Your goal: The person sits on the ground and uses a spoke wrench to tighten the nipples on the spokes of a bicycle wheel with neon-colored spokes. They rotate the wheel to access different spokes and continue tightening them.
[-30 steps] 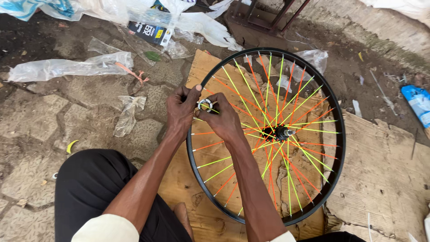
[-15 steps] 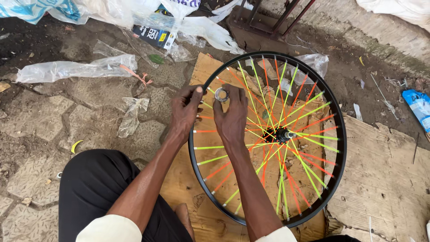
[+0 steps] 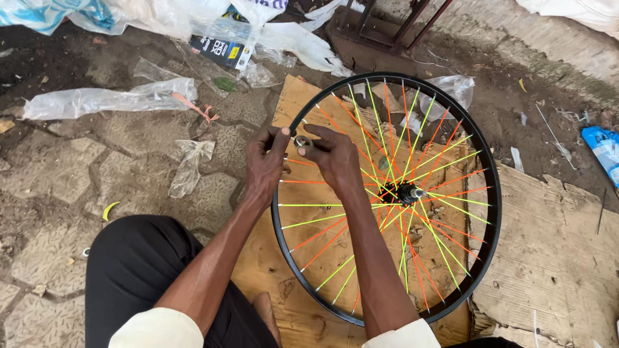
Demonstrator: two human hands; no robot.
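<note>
2 hands, left and right, pinching small round spoke tool at black wheel rim.

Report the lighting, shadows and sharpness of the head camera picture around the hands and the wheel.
Head view: soft, even daylight, no hard shadows or glare; the left hand, right hand and small spoke tool between them look sharp, as do the wheel rim and coloured spokes; slight wide-angle bending towards the edges.
</note>
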